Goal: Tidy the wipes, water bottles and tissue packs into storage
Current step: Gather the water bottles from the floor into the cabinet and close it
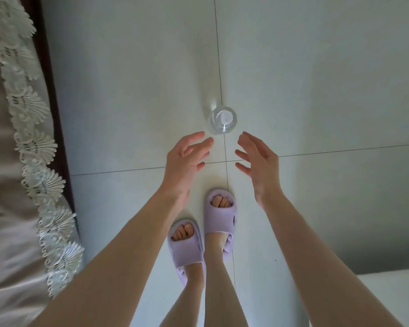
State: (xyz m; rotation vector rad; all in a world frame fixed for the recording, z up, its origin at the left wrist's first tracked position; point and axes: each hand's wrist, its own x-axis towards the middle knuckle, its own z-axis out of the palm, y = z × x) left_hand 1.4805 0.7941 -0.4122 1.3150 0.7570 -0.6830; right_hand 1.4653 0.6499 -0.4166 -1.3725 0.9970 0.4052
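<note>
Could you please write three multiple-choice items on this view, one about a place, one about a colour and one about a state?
1. Where does the water bottle stand?
A. On the tiled floor
B. On the bed
C. In a storage box

2. What colour are the slippers?
A. Black
B. Lilac
C. Red

3. How are the left hand and right hand?
A. Both gripping the bottle
B. One holding tissues
C. Both open and empty

Answers:
1 A: it stands upright by a tile joint, capped.
2 B: both are pale purple.
3 C: fingers are spread, short of the bottle.

Clear, white-capped water bottle [223, 119] upright on the tiled floor [132, 90]
</note>
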